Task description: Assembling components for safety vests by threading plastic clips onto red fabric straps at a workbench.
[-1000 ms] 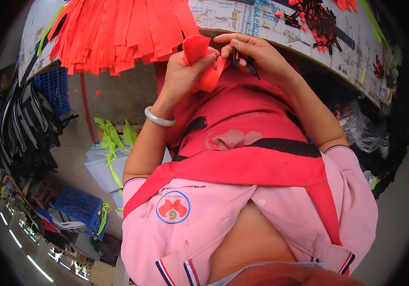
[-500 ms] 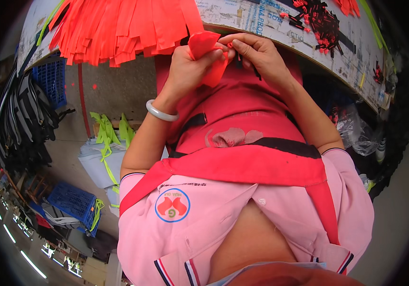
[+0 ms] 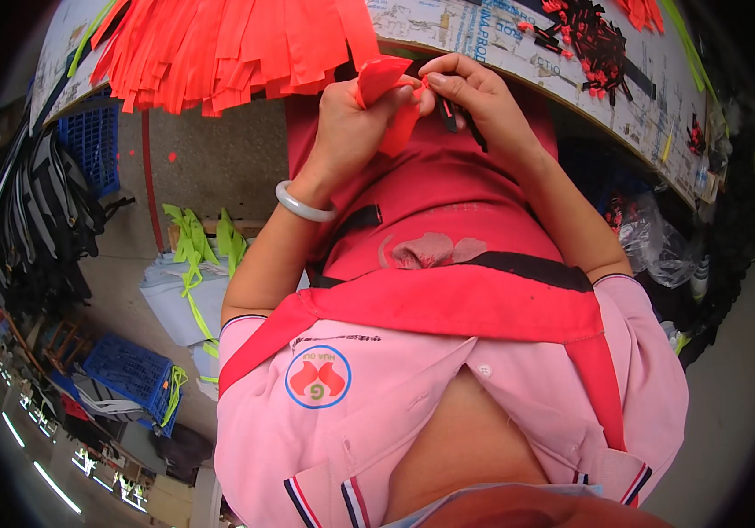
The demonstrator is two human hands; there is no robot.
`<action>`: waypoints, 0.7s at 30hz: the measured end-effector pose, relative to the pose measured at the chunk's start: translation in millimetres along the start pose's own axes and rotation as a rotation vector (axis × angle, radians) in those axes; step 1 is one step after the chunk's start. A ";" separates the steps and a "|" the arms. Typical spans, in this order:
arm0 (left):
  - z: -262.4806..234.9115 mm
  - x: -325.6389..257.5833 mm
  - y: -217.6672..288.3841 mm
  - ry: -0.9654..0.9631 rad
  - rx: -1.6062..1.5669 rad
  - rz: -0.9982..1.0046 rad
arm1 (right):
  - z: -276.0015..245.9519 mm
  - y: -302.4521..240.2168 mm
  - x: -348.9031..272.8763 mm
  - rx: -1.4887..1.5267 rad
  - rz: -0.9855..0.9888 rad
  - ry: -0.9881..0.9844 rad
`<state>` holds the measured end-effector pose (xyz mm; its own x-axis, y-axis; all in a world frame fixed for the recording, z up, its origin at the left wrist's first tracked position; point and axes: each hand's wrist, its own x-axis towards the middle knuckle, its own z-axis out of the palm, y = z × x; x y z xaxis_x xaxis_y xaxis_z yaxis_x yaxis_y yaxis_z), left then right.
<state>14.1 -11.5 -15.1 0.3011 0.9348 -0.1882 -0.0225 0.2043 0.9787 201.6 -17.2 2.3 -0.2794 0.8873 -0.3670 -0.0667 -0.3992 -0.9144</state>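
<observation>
My left hand [image 3: 349, 128] is closed around a bright orange-red fabric strip [image 3: 383, 77], whose folded end stands above the fist while another part hangs below it. Close beside it, my right hand [image 3: 490, 104] pinches a small orange-red bit at the strip's edge between thumb and forefinger. Narrow black pieces [image 3: 476, 130] stick out under the right fingers; whether they are a tool or strips I cannot tell. Both hands are held above my red apron [image 3: 448, 189], at the table's near edge.
A thick row of orange-red strips [image 3: 228, 53] hangs over the edge of the table [image 3: 434, 31]. Small black and red pieces [image 3: 596, 48] lie heaped at the right. Below left are black and grey straps [image 3: 38, 211], a blue crate [image 3: 131, 374] and yellow-green strips [image 3: 191, 242].
My right hand has shifted slightly, and the black pieces under its fingers now show more. The strip in my left hand has tipped slightly to the right.
</observation>
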 end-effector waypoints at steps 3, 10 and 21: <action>-0.2 -1.1 1.8 -0.065 -0.082 0.017 | 1.5 -1.3 2.2 0.067 -0.011 -0.051; -3.2 -1.2 -4.1 -0.092 -0.086 0.064 | 9.2 -3.5 0.2 -0.009 0.052 -0.034; -2.0 -2.7 -0.9 -0.086 -0.143 0.026 | 12.6 8.3 2.2 0.146 0.085 -0.014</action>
<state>11.4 -13.7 -15.6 0.3788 0.9134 -0.1492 -0.1653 0.2254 0.9601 188.4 -21.4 -3.9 -0.3030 0.8461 -0.4384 -0.1802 -0.5026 -0.8455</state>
